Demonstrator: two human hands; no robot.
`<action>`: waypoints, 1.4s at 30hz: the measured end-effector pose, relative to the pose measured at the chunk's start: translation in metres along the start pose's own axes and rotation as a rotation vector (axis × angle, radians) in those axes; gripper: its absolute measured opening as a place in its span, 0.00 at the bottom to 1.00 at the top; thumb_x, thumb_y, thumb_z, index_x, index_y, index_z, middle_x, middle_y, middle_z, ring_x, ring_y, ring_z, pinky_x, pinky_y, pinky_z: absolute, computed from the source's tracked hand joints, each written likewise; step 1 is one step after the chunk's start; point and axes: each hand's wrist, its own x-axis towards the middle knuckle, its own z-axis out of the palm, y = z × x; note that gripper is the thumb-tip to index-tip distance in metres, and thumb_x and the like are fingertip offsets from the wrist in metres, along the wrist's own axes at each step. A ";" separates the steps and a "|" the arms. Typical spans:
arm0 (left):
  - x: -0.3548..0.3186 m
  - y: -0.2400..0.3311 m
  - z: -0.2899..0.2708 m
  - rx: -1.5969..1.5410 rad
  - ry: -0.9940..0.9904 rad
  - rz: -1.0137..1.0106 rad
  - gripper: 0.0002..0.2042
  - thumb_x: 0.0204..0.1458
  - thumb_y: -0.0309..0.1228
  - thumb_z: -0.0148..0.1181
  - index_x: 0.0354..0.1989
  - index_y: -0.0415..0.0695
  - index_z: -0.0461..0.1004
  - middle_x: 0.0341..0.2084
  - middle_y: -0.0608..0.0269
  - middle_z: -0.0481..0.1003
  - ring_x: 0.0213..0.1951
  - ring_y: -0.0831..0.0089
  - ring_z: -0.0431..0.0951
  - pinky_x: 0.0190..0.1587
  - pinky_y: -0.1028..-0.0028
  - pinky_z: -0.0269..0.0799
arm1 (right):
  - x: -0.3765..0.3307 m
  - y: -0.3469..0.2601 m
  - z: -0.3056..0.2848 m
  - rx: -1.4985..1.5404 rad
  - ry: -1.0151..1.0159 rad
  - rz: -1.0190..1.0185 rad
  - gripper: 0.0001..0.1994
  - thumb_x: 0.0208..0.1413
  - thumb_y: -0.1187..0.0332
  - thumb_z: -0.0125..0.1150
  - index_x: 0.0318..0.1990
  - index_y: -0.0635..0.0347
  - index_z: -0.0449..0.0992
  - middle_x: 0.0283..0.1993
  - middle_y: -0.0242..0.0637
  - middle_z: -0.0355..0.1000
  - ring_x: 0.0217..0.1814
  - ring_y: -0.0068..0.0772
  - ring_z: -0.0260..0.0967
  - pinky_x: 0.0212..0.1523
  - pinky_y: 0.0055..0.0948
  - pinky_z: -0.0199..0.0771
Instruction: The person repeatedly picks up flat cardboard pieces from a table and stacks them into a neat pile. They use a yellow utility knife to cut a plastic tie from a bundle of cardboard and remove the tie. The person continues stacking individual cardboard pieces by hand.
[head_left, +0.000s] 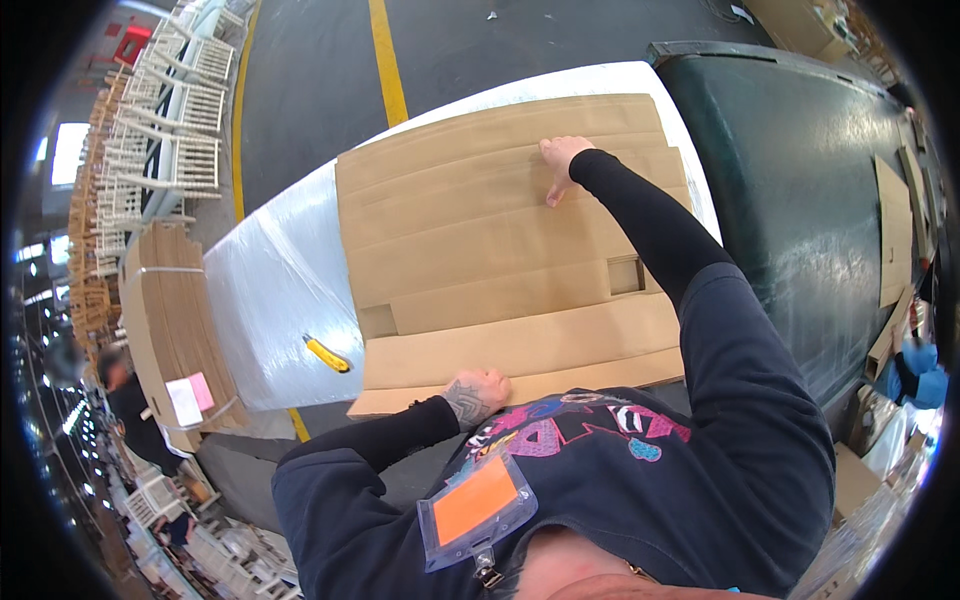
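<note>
– Cardboard (450, 220), where is it, pls, and how does it lie?

– It lies flat in the middle, on a white surface (275, 265) w/ shiny plastic film. Its folds run approx. left to right, and there is one cut-out at the near left, one at the near right.

– And R hand (562, 168)?

– It is on the far right part, thumb well apart from the fingers, so rather spread; I see no pinching. Prob. it is so far out b/c this steadies the far side, but this is only my opinion.

– L hand (480, 392)?

– At the near edge, fingers bent. Whether it pinches this edge or only touches it, I can't tell, b/c the fingertips are not clear. Maybe its place close to the body helps to control the near strip.

– Why is the yellow knife (327, 354) on the left?

– It lies on the film, beside the cardboard, w/ no hand on it. I suppose it is there to be reachable, w/o disturbing the sheet.

– Other things?

– Strapped bundle (165, 300) at the left end, w/ white paper (183, 403) and pink paper (202, 391), prob. as labels.
</note>
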 end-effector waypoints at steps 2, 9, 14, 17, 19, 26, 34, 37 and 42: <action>0.004 -0.005 -0.004 -0.039 -0.150 0.001 0.12 0.49 0.37 0.59 0.36 0.41 0.74 0.31 0.55 0.76 0.32 0.58 0.81 0.32 0.62 0.78 | 0.005 0.009 0.000 0.093 -0.104 0.010 0.44 0.25 0.43 0.83 0.49 0.66 0.75 0.50 0.48 0.77 0.55 0.44 0.74 0.53 0.39 0.75; 0.078 -0.151 -0.135 0.024 0.457 -0.141 0.39 0.35 0.45 0.73 0.58 0.41 0.67 0.52 0.45 0.71 0.54 0.47 0.71 0.54 0.56 0.69 | 0.005 0.027 -0.003 0.206 -0.187 -0.103 0.43 0.26 0.46 0.83 0.49 0.70 0.78 0.48 0.50 0.78 0.50 0.45 0.77 0.49 0.37 0.77; 0.100 -0.258 -0.152 0.086 -0.080 -0.523 0.45 0.27 0.47 0.81 0.56 0.41 0.66 0.51 0.48 0.74 0.56 0.52 0.72 0.56 0.57 0.68 | -0.003 0.010 -0.017 0.104 -0.187 -0.083 0.37 0.28 0.51 0.84 0.47 0.64 0.79 0.47 0.46 0.78 0.51 0.44 0.77 0.48 0.38 0.78; 0.108 -0.277 -0.140 -0.052 -0.245 -0.561 0.42 0.25 0.46 0.81 0.50 0.40 0.68 0.48 0.49 0.75 0.55 0.52 0.73 0.57 0.58 0.68 | -0.007 0.010 -0.013 0.087 -0.145 -0.022 0.37 0.27 0.53 0.84 0.48 0.62 0.77 0.46 0.44 0.79 0.50 0.45 0.77 0.49 0.39 0.77; 0.114 -0.275 -0.134 -0.087 -0.189 -0.584 0.39 0.25 0.43 0.81 0.48 0.39 0.68 0.47 0.49 0.76 0.54 0.51 0.73 0.56 0.58 0.68 | -0.008 0.010 -0.009 0.087 -0.197 0.052 0.38 0.26 0.53 0.84 0.49 0.61 0.75 0.46 0.43 0.78 0.52 0.46 0.75 0.50 0.41 0.76; 0.086 -0.240 -0.088 0.110 0.274 -0.660 0.34 0.27 0.41 0.79 0.45 0.44 0.70 0.44 0.59 0.76 0.51 0.60 0.74 0.54 0.60 0.64 | -0.044 -0.012 0.027 0.079 0.273 0.094 0.29 0.29 0.59 0.80 0.41 0.57 0.72 0.38 0.35 0.76 0.45 0.42 0.74 0.47 0.39 0.72; 0.074 -0.208 -0.058 0.176 0.523 -0.664 0.32 0.33 0.47 0.76 0.46 0.47 0.71 0.41 0.63 0.76 0.46 0.63 0.75 0.48 0.58 0.65 | -0.080 -0.023 0.085 0.001 0.883 -0.025 0.22 0.34 0.63 0.74 0.39 0.51 0.71 0.33 0.28 0.69 0.41 0.34 0.69 0.47 0.35 0.66; 0.102 -0.223 -0.120 0.038 0.043 -0.542 0.34 0.33 0.48 0.77 0.49 0.48 0.72 0.43 0.57 0.79 0.49 0.61 0.78 0.46 0.57 0.70 | -0.082 -0.017 0.069 0.034 0.722 0.003 0.21 0.36 0.64 0.74 0.41 0.51 0.73 0.37 0.29 0.72 0.45 0.36 0.69 0.49 0.35 0.66; 0.152 -0.253 -0.149 -0.055 0.062 -0.547 0.35 0.34 0.44 0.75 0.56 0.49 0.75 0.48 0.54 0.78 0.54 0.57 0.75 0.60 0.62 0.68 | -0.072 -0.032 0.030 -0.181 1.092 -0.186 0.24 0.42 0.63 0.71 0.51 0.49 0.74 0.50 0.34 0.70 0.55 0.41 0.69 0.60 0.39 0.66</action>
